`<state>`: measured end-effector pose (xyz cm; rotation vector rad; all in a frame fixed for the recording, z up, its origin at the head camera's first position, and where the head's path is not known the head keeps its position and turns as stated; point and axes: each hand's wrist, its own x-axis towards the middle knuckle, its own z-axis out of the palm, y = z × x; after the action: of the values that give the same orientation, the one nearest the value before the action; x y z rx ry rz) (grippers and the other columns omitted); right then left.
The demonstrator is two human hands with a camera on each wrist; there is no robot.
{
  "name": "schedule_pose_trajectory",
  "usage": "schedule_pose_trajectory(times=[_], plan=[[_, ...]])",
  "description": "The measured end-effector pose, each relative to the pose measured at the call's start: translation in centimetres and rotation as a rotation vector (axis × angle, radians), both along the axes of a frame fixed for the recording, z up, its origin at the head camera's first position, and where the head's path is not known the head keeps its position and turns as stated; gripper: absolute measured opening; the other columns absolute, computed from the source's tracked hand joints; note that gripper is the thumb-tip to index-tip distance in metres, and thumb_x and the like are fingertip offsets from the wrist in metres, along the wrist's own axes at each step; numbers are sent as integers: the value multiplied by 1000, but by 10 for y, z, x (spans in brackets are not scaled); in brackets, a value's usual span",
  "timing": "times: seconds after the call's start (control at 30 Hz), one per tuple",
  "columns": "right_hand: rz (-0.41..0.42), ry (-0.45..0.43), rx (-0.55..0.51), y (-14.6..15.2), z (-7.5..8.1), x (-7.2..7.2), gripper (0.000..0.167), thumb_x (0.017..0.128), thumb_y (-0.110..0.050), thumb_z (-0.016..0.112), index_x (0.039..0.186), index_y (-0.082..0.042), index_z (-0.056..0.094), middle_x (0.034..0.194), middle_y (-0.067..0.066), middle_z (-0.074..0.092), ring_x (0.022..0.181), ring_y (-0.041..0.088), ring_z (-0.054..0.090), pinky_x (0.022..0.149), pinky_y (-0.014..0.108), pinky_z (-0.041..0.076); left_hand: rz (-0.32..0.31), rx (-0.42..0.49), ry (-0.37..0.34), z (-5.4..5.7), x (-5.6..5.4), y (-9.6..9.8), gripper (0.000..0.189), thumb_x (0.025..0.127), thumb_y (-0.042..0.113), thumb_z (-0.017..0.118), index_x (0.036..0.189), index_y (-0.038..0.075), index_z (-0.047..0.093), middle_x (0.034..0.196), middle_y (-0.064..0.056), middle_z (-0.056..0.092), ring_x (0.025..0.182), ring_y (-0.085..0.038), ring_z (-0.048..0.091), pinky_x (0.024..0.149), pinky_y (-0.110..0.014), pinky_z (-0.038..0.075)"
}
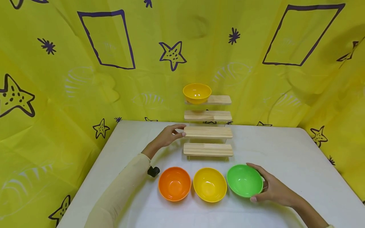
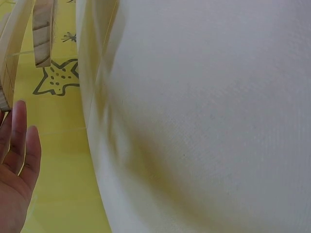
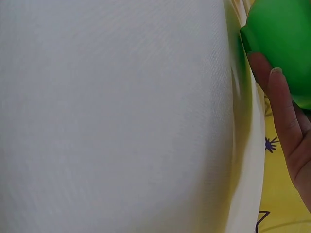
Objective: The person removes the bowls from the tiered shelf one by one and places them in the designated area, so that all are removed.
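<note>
A green bowl (image 1: 245, 181) is at the right end of a row of bowls on the white table. My right hand (image 1: 275, 190) grips it by its right side, thumb at the near side and fingers at the far rim. In the right wrist view, fingers (image 3: 284, 114) lie along the outside of the green bowl (image 3: 284, 46). A stepped wooden display stand (image 1: 208, 132) has several plank shelves. My left hand (image 1: 168, 134) pinches the left end of its second plank from the bottom. The left wrist view shows the fingers (image 2: 18, 126) by a plank end (image 2: 8, 82).
An orange bowl (image 1: 174, 184) and a yellow bowl (image 1: 210, 185) stand left of the green one. Another yellow bowl (image 1: 197, 93) sits on the stand's top plank. A small black object (image 1: 153, 171) shows by the left sleeve. Yellow patterned cloth (image 1: 148, 85) hangs behind the table (image 1: 288, 158).
</note>
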<state>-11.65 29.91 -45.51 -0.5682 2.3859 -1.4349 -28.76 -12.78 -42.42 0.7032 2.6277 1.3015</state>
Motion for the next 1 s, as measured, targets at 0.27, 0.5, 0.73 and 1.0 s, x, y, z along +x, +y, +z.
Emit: schedule_pose_trajectory(times=[0.27, 0.5, 0.73, 1.0], plan=[[22, 11, 41, 2, 0, 1, 106, 73, -9, 88, 158, -11, 24, 147, 34, 34, 103, 5, 59, 77, 27, 55, -2, 14, -3, 1, 1, 0, 50, 101, 30, 64, 147, 13, 53, 144, -10, 58, 103, -27, 64, 77, -31, 52], [52, 12, 74, 4, 0, 1, 106, 73, -11, 88, 158, -13, 24, 145, 32, 38, 103, 4, 58, 78, 26, 53, 3, 10, -8, -1, 0, 0, 50, 101, 30, 64, 147, 14, 53, 144, -9, 59, 103, -26, 64, 74, -29, 51], [81, 10, 45, 7, -3, 1, 107, 74, -9, 87, 158, -12, 22, 145, 33, 36, 102, 7, 62, 78, 27, 55, 7, 11, -11, -1, 0, 0, 50, 101, 30, 63, 147, 15, 53, 143, -9, 59, 102, -25, 63, 74, -29, 51], [94, -34, 10, 7, -2, 2, 107, 75, -6, 85, 159, -11, 19, 146, 35, 32, 101, 9, 64, 80, 27, 55, 2, 14, -16, -1, 0, 0, 50, 101, 31, 63, 147, 15, 53, 144, -8, 58, 102, -26, 63, 76, -30, 51]])
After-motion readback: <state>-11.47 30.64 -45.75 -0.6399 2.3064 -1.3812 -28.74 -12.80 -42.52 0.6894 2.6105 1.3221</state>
